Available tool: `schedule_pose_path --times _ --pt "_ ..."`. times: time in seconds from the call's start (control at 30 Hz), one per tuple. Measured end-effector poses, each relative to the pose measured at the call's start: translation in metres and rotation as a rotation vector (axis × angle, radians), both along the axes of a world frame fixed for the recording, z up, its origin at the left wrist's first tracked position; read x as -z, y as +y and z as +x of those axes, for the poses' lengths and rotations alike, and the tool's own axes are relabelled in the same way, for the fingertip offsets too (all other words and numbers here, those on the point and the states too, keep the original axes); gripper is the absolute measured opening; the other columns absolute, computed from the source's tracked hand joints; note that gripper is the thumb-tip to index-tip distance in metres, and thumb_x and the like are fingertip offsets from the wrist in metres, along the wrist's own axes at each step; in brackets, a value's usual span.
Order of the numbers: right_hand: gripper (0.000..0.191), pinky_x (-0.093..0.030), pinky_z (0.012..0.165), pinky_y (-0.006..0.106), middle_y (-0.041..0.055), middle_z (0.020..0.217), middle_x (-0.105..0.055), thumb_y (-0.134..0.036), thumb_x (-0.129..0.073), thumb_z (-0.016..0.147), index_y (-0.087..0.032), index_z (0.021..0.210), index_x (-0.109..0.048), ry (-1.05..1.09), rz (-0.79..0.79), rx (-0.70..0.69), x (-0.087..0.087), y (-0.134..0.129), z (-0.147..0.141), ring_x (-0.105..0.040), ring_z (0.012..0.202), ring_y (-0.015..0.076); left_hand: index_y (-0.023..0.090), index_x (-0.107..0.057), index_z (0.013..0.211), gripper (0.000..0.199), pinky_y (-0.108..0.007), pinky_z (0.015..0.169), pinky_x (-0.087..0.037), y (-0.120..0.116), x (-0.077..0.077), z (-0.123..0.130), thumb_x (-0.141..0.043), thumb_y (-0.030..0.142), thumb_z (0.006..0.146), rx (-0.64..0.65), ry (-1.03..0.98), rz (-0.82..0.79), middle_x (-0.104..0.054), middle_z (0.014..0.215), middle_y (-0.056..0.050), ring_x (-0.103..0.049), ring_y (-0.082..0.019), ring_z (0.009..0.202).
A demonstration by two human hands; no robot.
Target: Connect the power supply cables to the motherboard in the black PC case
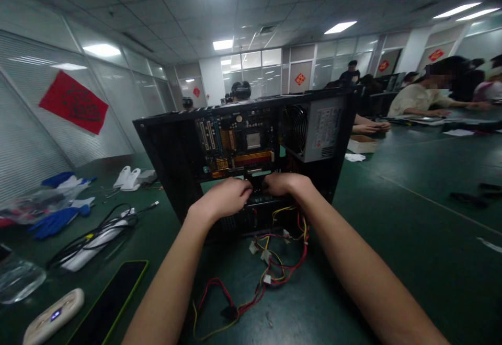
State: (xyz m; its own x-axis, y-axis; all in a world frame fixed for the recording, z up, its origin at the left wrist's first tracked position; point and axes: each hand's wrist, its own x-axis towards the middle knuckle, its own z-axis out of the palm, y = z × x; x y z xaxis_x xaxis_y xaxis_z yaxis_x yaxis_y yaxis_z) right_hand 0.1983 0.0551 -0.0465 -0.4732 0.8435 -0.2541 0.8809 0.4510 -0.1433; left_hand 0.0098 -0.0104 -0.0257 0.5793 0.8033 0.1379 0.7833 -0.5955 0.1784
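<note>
A black computer case [168,172] stands on the green table with its open side facing me. Inside it are a motherboard [253,140] and, at the upper right, a grey power supply [323,130] with a fan. My left hand [231,196] reaches into the lower middle of the case, fingers curled at a dark part there. Close on its right, my right hand [282,184] is also inside, its fingertips hidden in shadow. What either hand holds cannot be made out. Red and yellow cables [274,266] with white connectors spill from the case onto the table.
On the left lie a phone [107,303], an oval beige device [54,316], a white power strip [98,243] with black cable, blue gloves [58,219] and a clear bottle [19,277]. A small box [361,145] stands right of the case, near another person's hands [371,125]. Several people sit beyond.
</note>
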Motion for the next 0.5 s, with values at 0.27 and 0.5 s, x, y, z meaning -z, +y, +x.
schedule_pose_path --times 0.27,0.5 --pt "0.039 -0.051 0.067 0.032 0.0194 0.114 -0.074 -0.036 -0.069 0.085 -0.010 0.113 -0.076 -0.061 -0.108 0.141 0.018 0.016 0.009 -0.072 0.094 0.0304 0.019 -0.073 0.107 0.041 -0.031 0.090 -0.048 0.049 0.044 -0.009 -0.039 0.039 0.096 -0.063 -0.171 -0.227 -0.075 0.113 -0.009 -0.067 -0.025 0.104" --pt "0.031 -0.040 0.055 0.024 0.0078 0.083 -0.075 -0.038 -0.057 0.096 -0.013 0.088 -0.074 0.243 -0.025 0.052 0.023 0.024 0.009 -0.066 0.069 0.0167 0.019 -0.073 0.108 0.043 -0.032 0.088 -0.047 0.052 0.047 -0.009 -0.041 0.045 0.095 -0.068 -0.165 -0.265 -0.074 0.113 -0.010 -0.066 -0.027 0.103"
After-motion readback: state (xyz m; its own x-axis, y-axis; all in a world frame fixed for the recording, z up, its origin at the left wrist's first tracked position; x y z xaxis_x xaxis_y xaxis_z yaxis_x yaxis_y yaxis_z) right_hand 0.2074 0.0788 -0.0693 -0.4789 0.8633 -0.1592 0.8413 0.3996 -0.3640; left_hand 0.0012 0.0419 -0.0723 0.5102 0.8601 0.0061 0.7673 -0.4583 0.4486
